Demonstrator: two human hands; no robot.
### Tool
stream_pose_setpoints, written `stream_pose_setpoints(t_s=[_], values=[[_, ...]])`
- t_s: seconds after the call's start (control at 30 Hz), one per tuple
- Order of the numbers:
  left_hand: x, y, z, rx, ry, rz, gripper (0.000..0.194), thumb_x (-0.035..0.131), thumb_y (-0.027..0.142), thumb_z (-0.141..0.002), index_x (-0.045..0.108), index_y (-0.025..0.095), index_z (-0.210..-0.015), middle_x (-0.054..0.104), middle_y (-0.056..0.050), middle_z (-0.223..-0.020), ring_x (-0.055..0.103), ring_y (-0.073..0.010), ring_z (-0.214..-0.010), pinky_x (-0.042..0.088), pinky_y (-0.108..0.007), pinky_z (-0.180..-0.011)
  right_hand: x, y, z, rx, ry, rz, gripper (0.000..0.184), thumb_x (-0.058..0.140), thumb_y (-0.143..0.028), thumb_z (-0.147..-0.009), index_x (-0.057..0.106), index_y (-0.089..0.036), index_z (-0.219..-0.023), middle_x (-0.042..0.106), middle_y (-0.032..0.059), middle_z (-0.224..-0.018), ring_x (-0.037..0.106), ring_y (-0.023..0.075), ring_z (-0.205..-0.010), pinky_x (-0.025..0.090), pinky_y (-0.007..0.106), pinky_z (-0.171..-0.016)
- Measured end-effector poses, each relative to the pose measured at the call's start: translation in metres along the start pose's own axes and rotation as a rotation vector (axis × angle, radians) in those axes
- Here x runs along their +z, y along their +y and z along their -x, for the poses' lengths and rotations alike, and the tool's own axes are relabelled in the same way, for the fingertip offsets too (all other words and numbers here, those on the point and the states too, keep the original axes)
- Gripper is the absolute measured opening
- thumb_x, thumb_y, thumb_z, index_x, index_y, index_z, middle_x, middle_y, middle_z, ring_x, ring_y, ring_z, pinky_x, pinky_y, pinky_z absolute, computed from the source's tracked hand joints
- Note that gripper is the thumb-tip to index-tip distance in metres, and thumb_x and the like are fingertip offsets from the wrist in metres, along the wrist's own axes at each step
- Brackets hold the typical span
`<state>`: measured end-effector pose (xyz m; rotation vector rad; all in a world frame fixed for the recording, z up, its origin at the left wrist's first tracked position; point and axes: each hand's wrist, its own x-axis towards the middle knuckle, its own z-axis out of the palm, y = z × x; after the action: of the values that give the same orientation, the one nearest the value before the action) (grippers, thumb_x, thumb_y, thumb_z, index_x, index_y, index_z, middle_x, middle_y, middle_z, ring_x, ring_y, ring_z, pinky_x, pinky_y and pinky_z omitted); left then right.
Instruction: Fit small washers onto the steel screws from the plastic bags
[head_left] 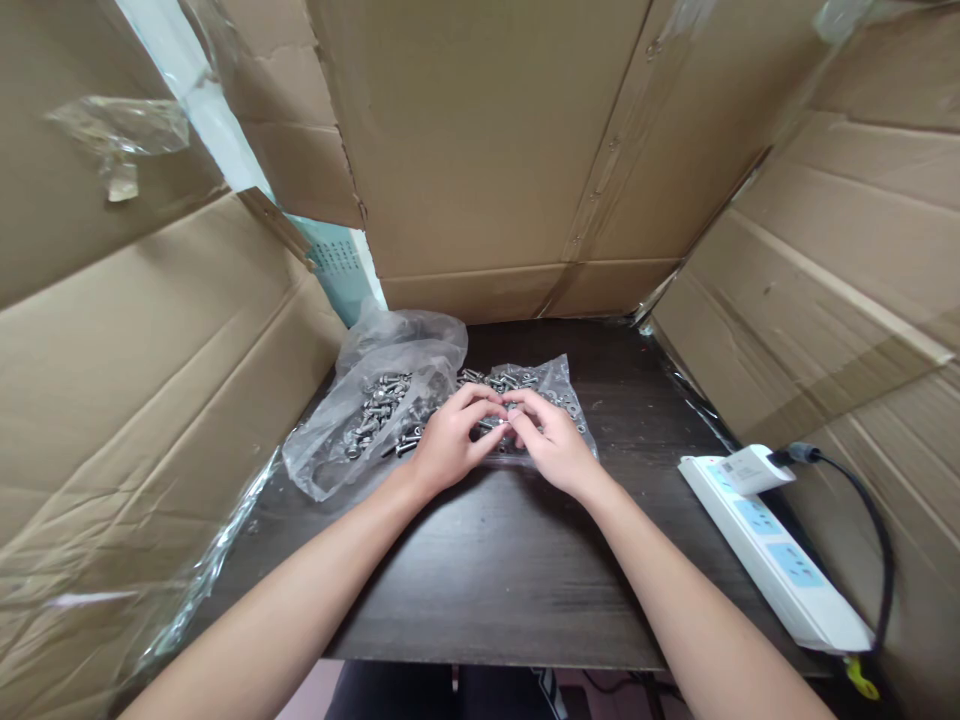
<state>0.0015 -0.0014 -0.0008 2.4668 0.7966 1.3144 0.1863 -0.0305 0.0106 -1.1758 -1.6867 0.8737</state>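
My left hand [455, 428] and my right hand [551, 432] meet fingertip to fingertip over the loose hardware. Both are closed in a pinch, thumbs against fingers. Something small and shiny shows between the fingertips, too small to make out. Left of my hands, several metal bolts [375, 405] lie in and around a clear plastic bag [319, 465]. Behind and under my fingers, more bolts [514, 381] and some washers [571, 408] rest on a flatter clear plastic bag [556, 370]. My hands hide part of this pile.
The dark wooden table [495, 580] is walled by cardboard [495, 140] at the back and both sides. On the right lies a white power strip [780, 560] with a white adapter [744, 470] plugged in. A black cable [885, 530] curves down beside it.
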Motion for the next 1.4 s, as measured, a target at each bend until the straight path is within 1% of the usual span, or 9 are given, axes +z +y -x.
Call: stream_pose_setpoints(t_s=[0.2,0.33,0.47,0.6,0.73,0.87,1.13,1.3,1.4], values=[[0.0008,-0.0004,0.0002,-0.002,0.011,0.012,0.006,0.066,0.019,-0.097,0.069,0.019,-0.102,0.065,-0.009,-0.112,0.066,-0.0208,-0.105,0.059,-0.034,-0.088,-0.0005,0.0003,0.0002,-0.046,0.002,-0.062,0.03,0.055,-0.034,-0.093,0.063,-0.021,-0.119,0.068,0.0034,-0.091,0.064,0.019,-0.08,0.05,0.032,-0.074],[0.0005,-0.0012,0.0003,-0.003,-0.005,0.013,0.007,0.066,0.02,-0.096,0.07,0.019,-0.103,0.066,-0.01,-0.113,0.066,-0.021,-0.105,0.06,-0.033,-0.086,-0.0011,-0.0006,0.0005,0.038,0.007,0.002,0.032,0.045,-0.041,-0.1,0.065,-0.022,-0.118,0.061,-0.0006,-0.071,0.056,0.0163,-0.06,0.046,0.031,-0.065],[0.0003,-0.0007,0.0002,-0.006,0.012,0.017,0.006,0.066,0.019,-0.097,0.069,0.018,-0.102,0.065,-0.01,-0.112,0.066,-0.0205,-0.105,0.059,-0.032,-0.084,-0.0016,-0.0018,0.001,-0.046,0.018,0.002,0.036,0.055,-0.034,-0.093,0.061,-0.022,-0.126,0.069,0.0058,-0.1,0.063,0.0179,-0.076,0.049,0.031,-0.07],[0.0,-0.0005,0.0003,-0.012,-0.007,0.014,0.008,0.066,0.02,-0.097,0.07,0.018,-0.103,0.065,-0.01,-0.114,0.066,-0.0204,-0.104,0.059,-0.031,-0.081,-0.0023,-0.0021,0.0017,0.016,0.022,0.035,0.033,0.044,-0.039,-0.101,0.064,-0.022,-0.121,0.066,0.0022,-0.079,0.06,0.0175,-0.065,0.045,0.03,-0.061],[-0.0001,-0.0014,0.0006,-0.016,0.001,0.005,0.007,0.066,0.02,-0.097,0.07,0.018,-0.103,0.066,-0.01,-0.113,0.066,-0.0206,-0.104,0.06,-0.031,-0.082,-0.0028,-0.0007,0.0015,-0.076,0.031,0.038,0.038,0.052,-0.033,-0.096,0.059,-0.023,-0.132,0.07,0.0061,-0.103,0.065,0.019,-0.079,0.049,0.03,-0.067],[0.0006,-0.0013,0.0007,-0.017,-0.004,0.018,0.008,0.066,0.021,-0.096,0.07,0.018,-0.103,0.065,-0.01,-0.112,0.066,-0.0201,-0.101,0.058,-0.027,-0.071,-0.0024,0.0004,0.0012,-0.035,0.053,0.127,0.034,0.047,-0.038,-0.101,0.063,-0.022,-0.126,0.067,0.0014,-0.078,0.06,0.0174,-0.064,0.047,0.031,-0.065],[0.0007,0.0002,0.0001,-0.005,0.002,0.029,0.008,0.065,0.019,-0.096,0.069,0.017,-0.103,0.065,-0.01,-0.112,0.066,-0.0188,-0.099,0.056,-0.024,-0.065,-0.0006,-0.0023,0.003,-0.015,0.017,0.074,0.038,0.049,-0.039,-0.099,0.06,-0.021,-0.131,0.064,-0.0006,-0.073,0.058,0.0169,-0.062,0.046,0.031,-0.064],[-0.0002,-0.0004,-0.0001,-0.009,0.005,0.032,0.008,0.066,0.017,-0.095,0.07,0.017,-0.102,0.065,-0.009,-0.111,0.066,-0.0185,-0.098,0.056,-0.023,-0.065,-0.0016,-0.0011,0.0032,-0.069,0.0,0.023,0.046,0.055,-0.035,-0.094,0.053,-0.021,-0.138,0.068,0.0053,-0.099,0.064,0.0179,-0.076,0.049,0.031,-0.068],[-0.0001,-0.0003,0.0,-0.01,-0.001,0.04,0.008,0.066,0.018,-0.095,0.07,0.017,-0.103,0.065,-0.01,-0.112,0.066,-0.0184,-0.098,0.055,-0.022,-0.064,-0.0018,-0.0008,0.0033,-0.012,0.018,0.047,0.041,0.048,-0.038,-0.1,0.056,-0.02,-0.137,0.061,-0.0013,-0.072,0.056,0.0162,-0.061,0.046,0.031,-0.062]])
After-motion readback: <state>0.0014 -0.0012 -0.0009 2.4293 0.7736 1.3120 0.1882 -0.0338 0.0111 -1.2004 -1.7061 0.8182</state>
